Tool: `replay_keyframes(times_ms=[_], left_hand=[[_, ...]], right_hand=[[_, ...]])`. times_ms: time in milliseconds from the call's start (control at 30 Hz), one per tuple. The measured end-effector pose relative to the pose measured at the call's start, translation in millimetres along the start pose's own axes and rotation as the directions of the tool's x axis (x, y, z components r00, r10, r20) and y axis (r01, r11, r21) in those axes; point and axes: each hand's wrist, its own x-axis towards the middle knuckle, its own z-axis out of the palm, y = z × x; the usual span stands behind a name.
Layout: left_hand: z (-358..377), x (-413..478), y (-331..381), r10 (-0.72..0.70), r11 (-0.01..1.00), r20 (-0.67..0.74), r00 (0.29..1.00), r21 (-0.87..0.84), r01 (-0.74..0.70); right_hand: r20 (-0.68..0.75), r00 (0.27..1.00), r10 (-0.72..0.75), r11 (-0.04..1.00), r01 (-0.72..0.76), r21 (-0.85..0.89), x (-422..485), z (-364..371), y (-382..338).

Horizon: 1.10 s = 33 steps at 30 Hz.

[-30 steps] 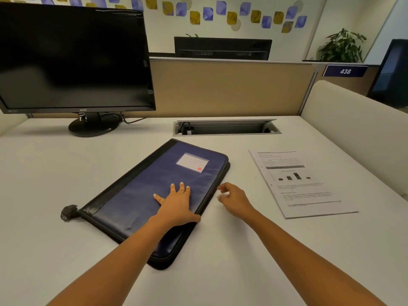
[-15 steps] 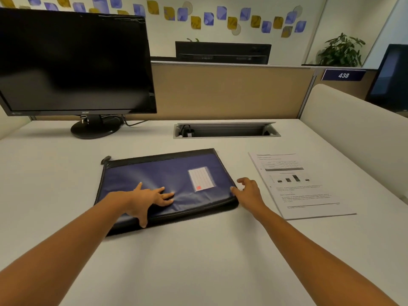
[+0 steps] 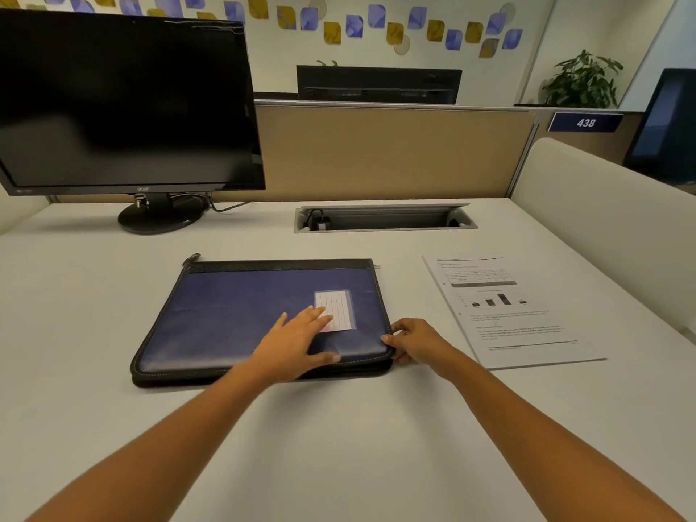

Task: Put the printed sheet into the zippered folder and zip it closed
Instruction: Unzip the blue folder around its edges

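My left hand (image 3: 297, 346) lay flat, fingers spread, on the closed blue folder (image 3: 244, 318) in front of me on the counter (image 3: 339, 446). My right hand (image 3: 414, 342) pinched its near right corner, thumb on top, and the printed sheet (image 3: 512, 310) lay loose to the right, apart from the folder. I judged that a tug at that corner with too little weight from the flat hand could skate the folder into the sheet and crumple it, and the zipper (image 3: 180, 378) might jam at the rounded corner if pulled at an angle.

Blue, black-edged folder (image 3: 241, 318) is laid flat and closed on the desk (image 3: 339, 446); printed sheet (image 3: 512, 314), chart side up, is left just right of it.
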Motion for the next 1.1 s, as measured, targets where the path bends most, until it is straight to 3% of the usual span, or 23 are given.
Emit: replay_keyframes(times_ms=[133,400,700,1100], left_hand=[[25,9,28,0.001,1.000,-0.086,0.996,-0.007,-0.001],[20,17,41,-0.016,0.985,-0.019,1.000,0.173,0.019],[34,22,32,0.038,0.978,-0.042,0.998,0.207,-0.029],[43,30,25,0.039,0.975,-0.072,0.997,0.219,-0.023]], right_hand=[[-0.026,0.999,-0.041,0.999,0.041,0.036,3,-4,5],[-0.068,0.995,-0.077,0.997,0.077,0.003,32,-16,-5],[-0.257,0.955,-0.151,0.984,0.120,-0.132,90,-17,-18],[-0.300,0.913,-0.274,0.935,0.180,-0.305,145,-6,-40]])
